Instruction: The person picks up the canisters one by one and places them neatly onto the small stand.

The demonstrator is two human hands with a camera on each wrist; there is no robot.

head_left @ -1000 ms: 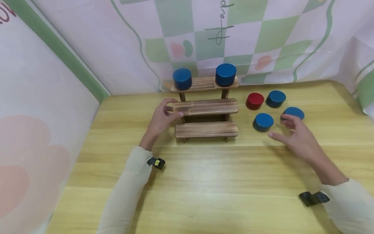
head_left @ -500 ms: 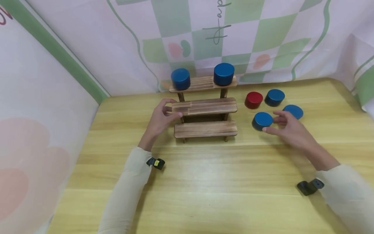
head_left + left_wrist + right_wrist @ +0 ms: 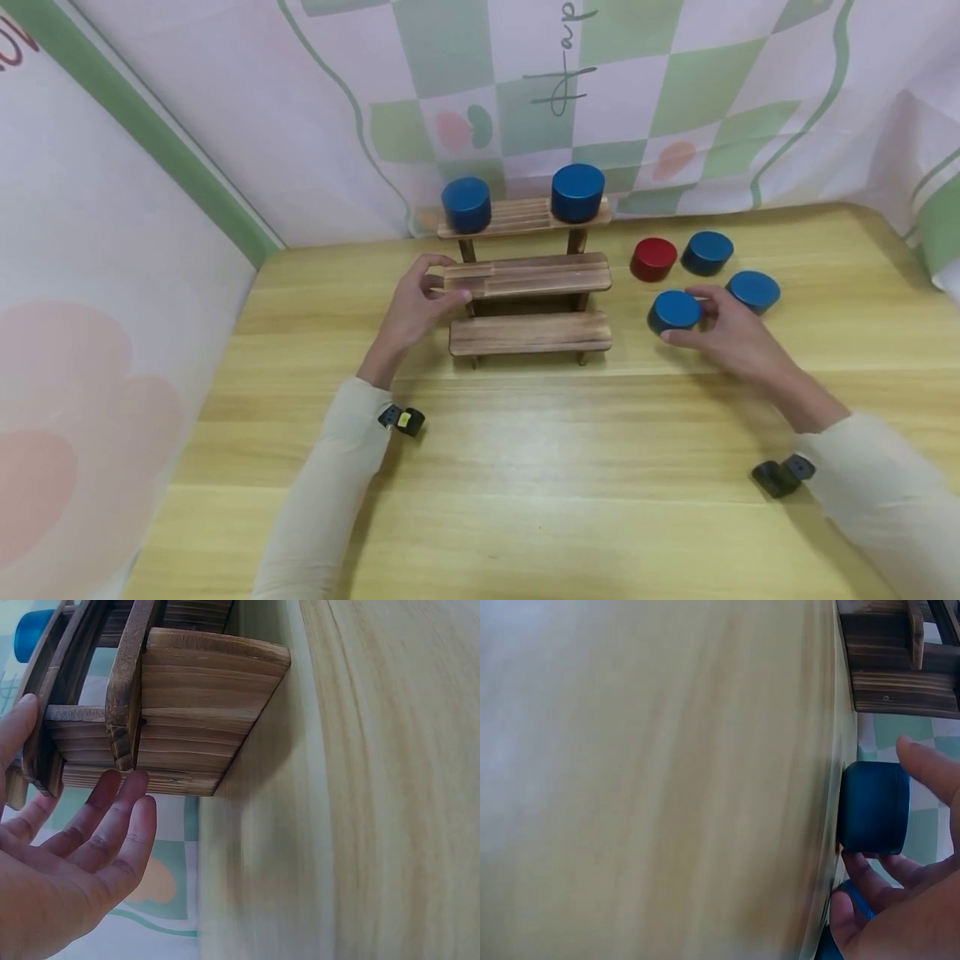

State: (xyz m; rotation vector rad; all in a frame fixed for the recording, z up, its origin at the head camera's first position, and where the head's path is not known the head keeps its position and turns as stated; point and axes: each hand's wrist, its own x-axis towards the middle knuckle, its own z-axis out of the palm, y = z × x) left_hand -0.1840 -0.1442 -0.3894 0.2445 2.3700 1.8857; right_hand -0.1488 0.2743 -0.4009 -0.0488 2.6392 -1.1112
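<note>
A three-tier wooden display stand [image 3: 528,333] stands on the table. My left hand [image 3: 412,304] holds the left end of its middle step, thumb in front and fingers behind; in the left wrist view, the thumb [image 3: 21,724] lies against the step's edge. To the right of the stand, my right hand [image 3: 731,333] has its thumb and fingers around the side of a short round blue tin [image 3: 675,310]. In the right wrist view this blue tin [image 3: 874,808] sits on the table between thumb and fingers. Two more blue tins [image 3: 467,204] rest on the top step.
Beyond the right hand are a red tin [image 3: 654,259], a blue tin [image 3: 707,252] and another blue tin [image 3: 754,291] close by the knuckles. A patterned cloth [image 3: 622,108] hangs behind the table [image 3: 525,483], and a pale panel [image 3: 90,250] borders its left side.
My right hand has moved left from beside the rightmost blue tin to the nearest one and closed around it. The left hand stays on the stand.
</note>
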